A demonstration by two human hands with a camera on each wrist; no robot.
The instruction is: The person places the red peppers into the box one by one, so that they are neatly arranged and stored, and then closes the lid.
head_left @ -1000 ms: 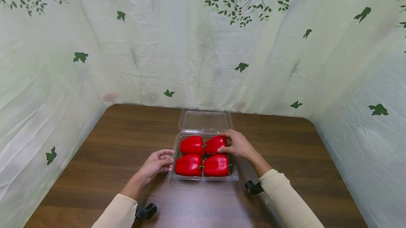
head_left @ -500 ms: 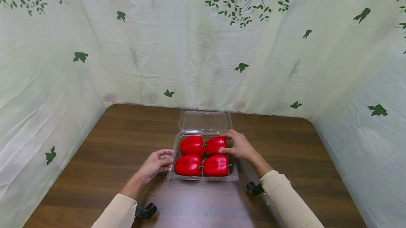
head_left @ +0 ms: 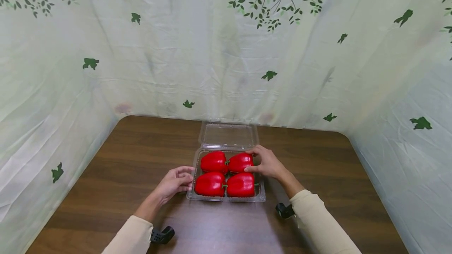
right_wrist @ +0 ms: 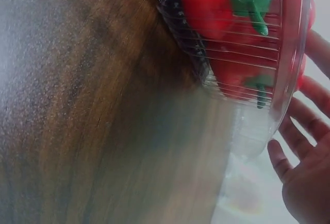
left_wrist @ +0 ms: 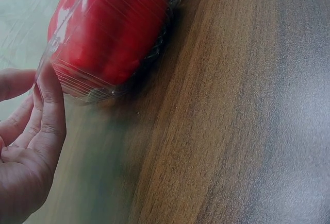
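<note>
White curtain [head_left: 219,50] hanging behind, brown table [head_left: 141,148] below. Clear tray [head_left: 243,199] lying flat mid-table, lid [head_left: 227,134] folding open away from person. Left hand [head_left: 171,185] pinching tray's left rim. Right hand [head_left: 267,161] grasping back-right pepper [head_left: 239,162], thumb near side, fingers far side. It's sitting in tray's far right, alongside back-left pepper [head_left: 212,162], front-left pepper [head_left: 209,184], front-right pepper [head_left: 240,185]. All lying sideways, long axes running left-right, green stems [right_wrist: 252,2] pointing right.
</note>
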